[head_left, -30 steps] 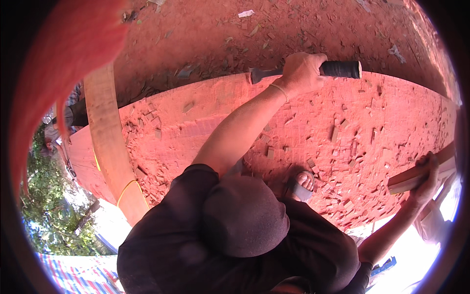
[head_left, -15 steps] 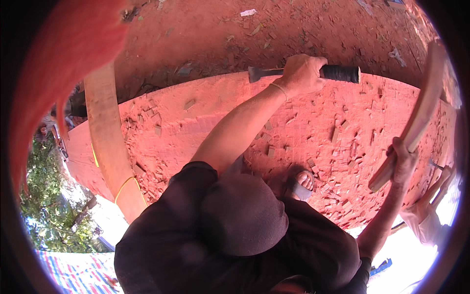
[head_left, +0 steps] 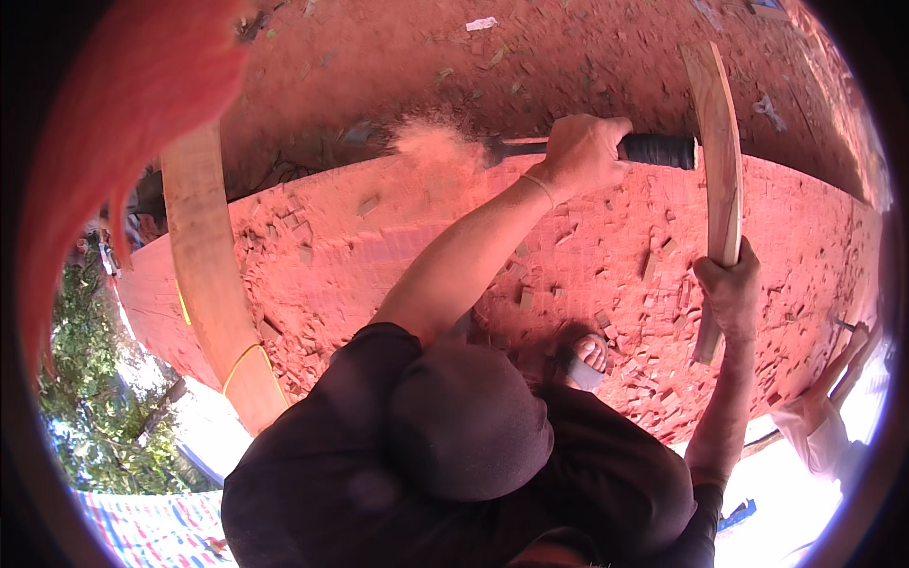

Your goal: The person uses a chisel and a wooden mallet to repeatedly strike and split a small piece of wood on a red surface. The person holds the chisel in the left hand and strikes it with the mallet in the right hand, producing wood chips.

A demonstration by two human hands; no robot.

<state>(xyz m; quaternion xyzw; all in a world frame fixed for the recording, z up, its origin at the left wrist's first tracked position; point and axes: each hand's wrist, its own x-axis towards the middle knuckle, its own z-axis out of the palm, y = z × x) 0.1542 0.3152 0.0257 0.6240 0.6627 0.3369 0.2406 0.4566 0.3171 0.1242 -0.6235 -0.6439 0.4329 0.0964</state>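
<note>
My left hand (head_left: 582,156) is wrapped round a chisel, its black-wrapped handle (head_left: 658,150) pointing right and its blade pointing left. The blade tip is hidden by a burst of reddish dust (head_left: 436,147) at the far edge of a big reddish wood slab (head_left: 379,256). In my right hand (head_left: 731,284) is a curved wooden club (head_left: 721,142), gripped near its lower end. The club stands upright in the picture, its side against the butt of the chisel handle.
Wood chips (head_left: 653,379) litter the slab, where a sandaled foot (head_left: 587,358) rests. A long board (head_left: 204,237) with a yellow cord lies across its left side. Another person's arm (head_left: 833,379) shows at the far right. A blurred red shape (head_left: 133,114) covers the upper left.
My right hand has swung the club leftward, from the far right to the chisel's butt. Dust has burst up at the blade. My left hand keeps its grip and has barely moved.
</note>
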